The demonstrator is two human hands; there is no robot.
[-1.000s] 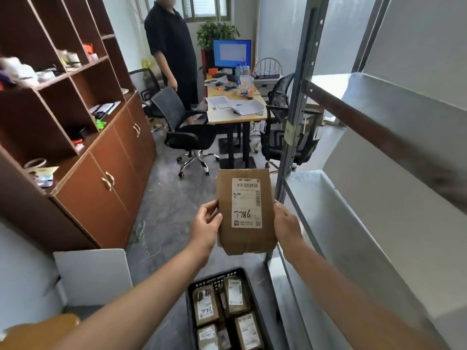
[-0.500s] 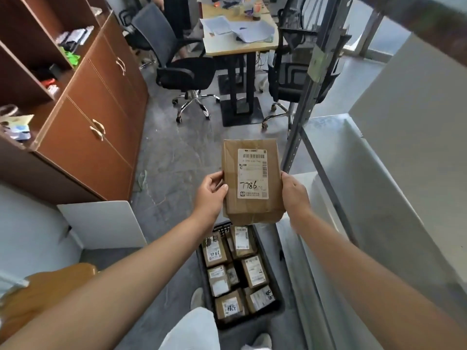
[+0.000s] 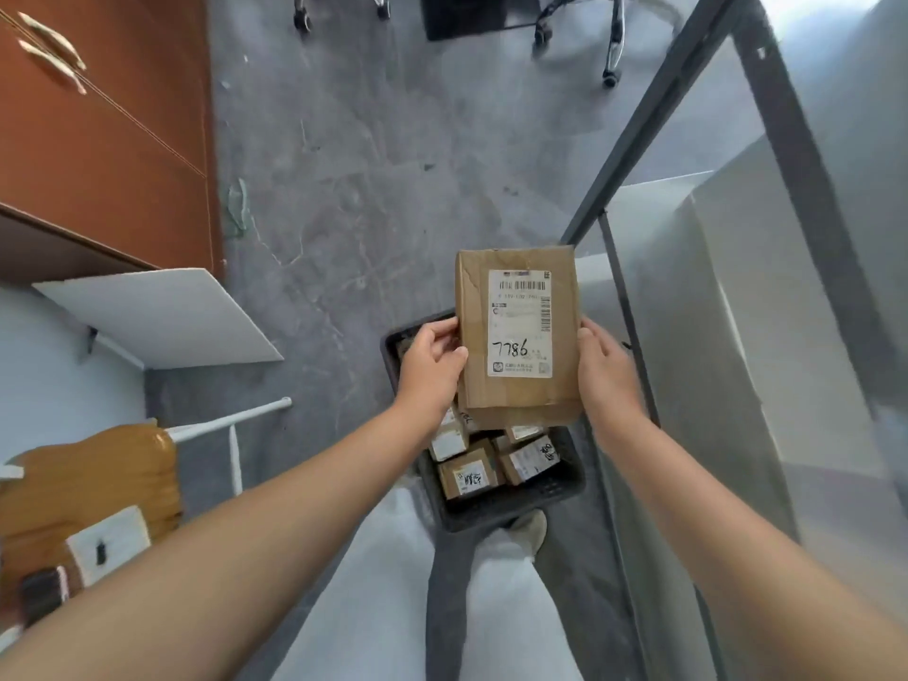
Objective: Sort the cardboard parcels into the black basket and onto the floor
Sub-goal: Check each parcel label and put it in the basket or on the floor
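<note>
Over the basket [image 3: 516,513], the parcel [image 3: 516,331] was gripped by its side edges between the left hand [image 3: 430,358] and right hand [image 3: 607,371], fingers curled. It had been brought down there within the last second; release into the basket was judged next.

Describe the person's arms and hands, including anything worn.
The left forearm and right forearm are bare, with no sleeve in view. The left hand and right hand show no glove, ring, watch or bracelet.
</note>
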